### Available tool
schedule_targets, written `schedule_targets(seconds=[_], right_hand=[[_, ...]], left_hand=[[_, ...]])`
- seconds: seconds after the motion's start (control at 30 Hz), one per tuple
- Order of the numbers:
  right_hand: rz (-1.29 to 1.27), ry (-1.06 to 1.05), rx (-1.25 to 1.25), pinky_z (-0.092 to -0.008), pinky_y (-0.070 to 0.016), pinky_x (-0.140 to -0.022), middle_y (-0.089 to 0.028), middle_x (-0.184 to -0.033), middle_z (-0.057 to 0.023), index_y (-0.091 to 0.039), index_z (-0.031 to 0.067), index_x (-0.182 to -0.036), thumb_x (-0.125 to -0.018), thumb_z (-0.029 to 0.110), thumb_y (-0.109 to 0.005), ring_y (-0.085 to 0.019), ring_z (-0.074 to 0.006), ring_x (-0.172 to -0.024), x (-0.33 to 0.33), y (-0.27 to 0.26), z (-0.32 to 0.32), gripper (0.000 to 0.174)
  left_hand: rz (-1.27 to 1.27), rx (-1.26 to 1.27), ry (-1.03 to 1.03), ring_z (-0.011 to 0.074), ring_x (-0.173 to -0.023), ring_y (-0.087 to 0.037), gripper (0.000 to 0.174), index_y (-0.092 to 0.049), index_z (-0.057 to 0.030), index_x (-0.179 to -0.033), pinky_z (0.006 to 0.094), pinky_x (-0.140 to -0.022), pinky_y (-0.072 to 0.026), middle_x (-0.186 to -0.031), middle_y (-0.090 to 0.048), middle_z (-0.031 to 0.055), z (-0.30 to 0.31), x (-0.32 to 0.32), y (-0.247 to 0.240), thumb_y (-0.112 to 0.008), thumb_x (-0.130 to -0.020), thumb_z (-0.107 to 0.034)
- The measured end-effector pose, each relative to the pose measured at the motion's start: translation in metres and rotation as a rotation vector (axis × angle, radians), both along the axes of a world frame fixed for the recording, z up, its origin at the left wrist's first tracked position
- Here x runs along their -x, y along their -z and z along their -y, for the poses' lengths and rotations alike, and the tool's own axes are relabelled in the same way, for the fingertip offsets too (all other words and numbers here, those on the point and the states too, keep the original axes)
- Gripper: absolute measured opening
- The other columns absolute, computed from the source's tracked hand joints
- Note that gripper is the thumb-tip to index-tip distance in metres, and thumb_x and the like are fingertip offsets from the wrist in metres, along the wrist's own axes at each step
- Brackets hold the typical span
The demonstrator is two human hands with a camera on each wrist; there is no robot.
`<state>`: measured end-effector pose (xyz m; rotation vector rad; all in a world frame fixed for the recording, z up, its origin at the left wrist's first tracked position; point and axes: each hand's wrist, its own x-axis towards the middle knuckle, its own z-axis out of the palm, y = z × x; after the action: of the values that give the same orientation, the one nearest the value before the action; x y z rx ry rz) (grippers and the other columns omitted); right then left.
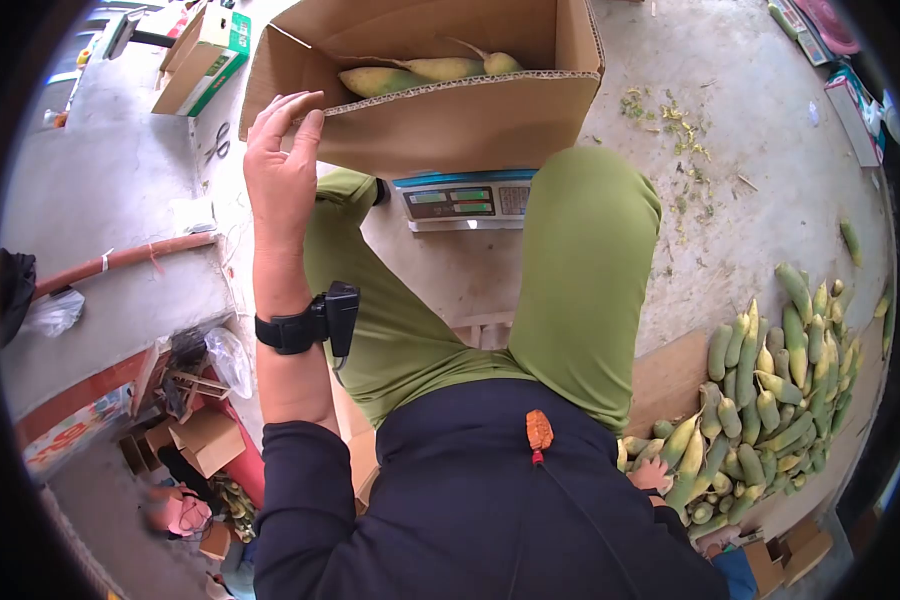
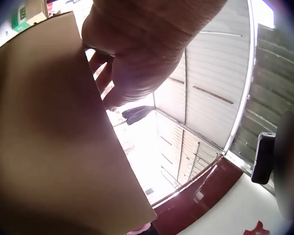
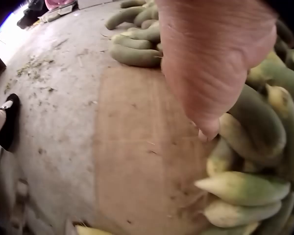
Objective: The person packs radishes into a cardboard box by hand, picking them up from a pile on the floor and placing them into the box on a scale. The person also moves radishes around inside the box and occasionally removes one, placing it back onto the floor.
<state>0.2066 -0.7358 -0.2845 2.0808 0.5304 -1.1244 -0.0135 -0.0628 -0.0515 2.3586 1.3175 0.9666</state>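
My left hand [image 1: 282, 165] is at the near left corner of an open cardboard box [image 1: 460, 125], its bent fingers hooked over the rim. In the left wrist view, the fingers pass behind the edge of the cardboard wall [image 2: 54, 127]. Inside the box lie a few green radishes [image 1: 380, 80] with thin pale roots. The box sits on a digital scale [image 1: 470, 203] between the knees. At lower right, my right hand [image 1: 650, 476] reaches into a large heap of green radishes [image 1: 795, 375]. The wrist hides most of its fingers in the right wrist view; their grip cannot be told.
A flattened cardboard sheet [image 3: 137, 147] lies under the heap's edge. Leaf scraps [image 1: 685, 130] litter the floor at right. Scissors [image 1: 218, 143] and a green and brown carton [image 1: 205, 62] are at upper left. Another person [image 1: 185, 512] is at lower left.
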Motion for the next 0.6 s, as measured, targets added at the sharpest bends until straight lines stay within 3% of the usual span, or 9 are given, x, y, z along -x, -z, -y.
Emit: schedule_targets(seconds=[0.03, 0.1, 0.17, 0.2, 0.3, 0.33, 0.43, 0.6], right_hand=[[0.083, -0.037, -0.035, -0.0543, -0.0374, -0.095, -0.041, -0.134, -0.0051, -0.052, 0.0151, -0.118, -0.072, 0.028, -0.066, -0.041, -0.0285, -0.122, 0.006, 0.003, 0.007, 0.049], [0.159, -0.073, -0.081, -0.0534, -0.0376, -0.095, -0.039, -0.135, -0.0057, -0.051, 0.0140, -0.118, -0.073, 0.026, -0.066, -0.041, -0.0298, -0.122, 0.003, 0.003, 0.004, 0.049], [0.375, 0.328, -0.154, -0.0501, -0.0376, -0.096, -0.039, -0.135, -0.0094, -0.044, 0.0106, -0.122, -0.075, 0.020, -0.063, -0.040, -0.0335, -0.121, -0.012, -0.010, -0.008, 0.052], [0.444, 0.434, -0.172, -0.0461, -0.0393, -0.095, -0.040, -0.131, -0.0170, -0.037, 0.0052, -0.126, -0.071, 0.023, -0.070, -0.040, -0.0345, -0.120, -0.022, 0.013, 0.015, 0.066], [0.491, 0.539, -0.151, -0.0448, -0.0399, -0.094, -0.047, -0.124, -0.0175, -0.038, 0.0027, -0.124, -0.070, 0.026, -0.072, -0.047, -0.0338, -0.115, -0.037, 0.018, 0.007, 0.068], [0.494, 0.549, -0.098, -0.0434, -0.0396, -0.095, -0.052, -0.120, -0.0158, -0.038, 0.0016, -0.124, -0.072, 0.027, -0.070, -0.051, -0.0334, -0.111, -0.040, 0.015, -0.004, 0.067], [0.511, 0.659, -0.020, -0.0430, -0.0411, -0.094, -0.052, -0.120, -0.0154, -0.039, 0.0013, -0.124, -0.075, 0.026, -0.066, -0.053, -0.0316, -0.110, -0.054, 0.030, -0.003, 0.061], [0.539, 0.625, 0.033, -0.0420, -0.0440, -0.091, -0.053, -0.119, -0.0187, -0.040, 0.0022, -0.121, -0.076, 0.023, -0.063, -0.054, -0.0331, -0.109, -0.054, 0.009, -0.040, 0.055]], left_hand=[[-0.065, -0.084, -0.014, 0.0165, -0.105, -0.054, 0.019, -0.065, -0.0029, -0.103, 0.0271, -0.090, -0.0419, -0.108, -0.061, 0.0080, 0.003, 0.002, 0.001, -0.060, -0.086, -0.009], [0.014, -0.015, -0.026, 0.0175, -0.108, -0.053, 0.019, -0.065, -0.0024, -0.103, 0.0279, -0.093, -0.0409, -0.110, -0.061, 0.0085, 0.007, 0.001, 0.003, -0.060, -0.086, -0.009], [0.111, -0.002, -0.042, 0.0208, -0.105, -0.054, 0.018, -0.068, -0.0057, -0.098, 0.0297, -0.093, -0.0398, -0.106, -0.062, 0.0090, 0.008, 0.000, 0.005, -0.064, -0.081, -0.010], [0.110, -0.012, -0.053, 0.0212, -0.105, -0.054, 0.018, -0.067, -0.0056, -0.098, 0.0300, -0.093, -0.0396, -0.106, -0.061, 0.0094, 0.010, -0.001, 0.004, -0.064, -0.081, -0.009], [0.135, -0.015, -0.030, 0.0214, -0.105, -0.054, 0.018, -0.068, -0.0055, -0.098, 0.0307, -0.093, -0.0392, -0.106, -0.061, 0.0094, 0.009, -0.003, 0.009, -0.064, -0.081, -0.009], [0.100, -0.043, -0.037, 0.0230, -0.106, -0.054, 0.018, -0.067, -0.0052, -0.098, 0.0327, -0.095, -0.0383, -0.106, -0.062, 0.0098, 0.011, -0.004, 0.010, -0.064, -0.080, -0.009], [0.044, -0.104, -0.022, 0.0245, -0.106, -0.054, 0.019, -0.067, -0.0055, -0.098, 0.0344, -0.096, -0.0373, -0.106, -0.062, 0.0103, 0.011, -0.005, 0.012, -0.064, -0.080, -0.010], [0.007, -0.112, -0.061, 0.0242, -0.106, -0.053, 0.018, -0.068, -0.0071, -0.097, 0.0347, -0.096, -0.0371, -0.106, -0.062, 0.0097, 0.011, -0.007, 0.013, -0.065, -0.079, -0.010]])
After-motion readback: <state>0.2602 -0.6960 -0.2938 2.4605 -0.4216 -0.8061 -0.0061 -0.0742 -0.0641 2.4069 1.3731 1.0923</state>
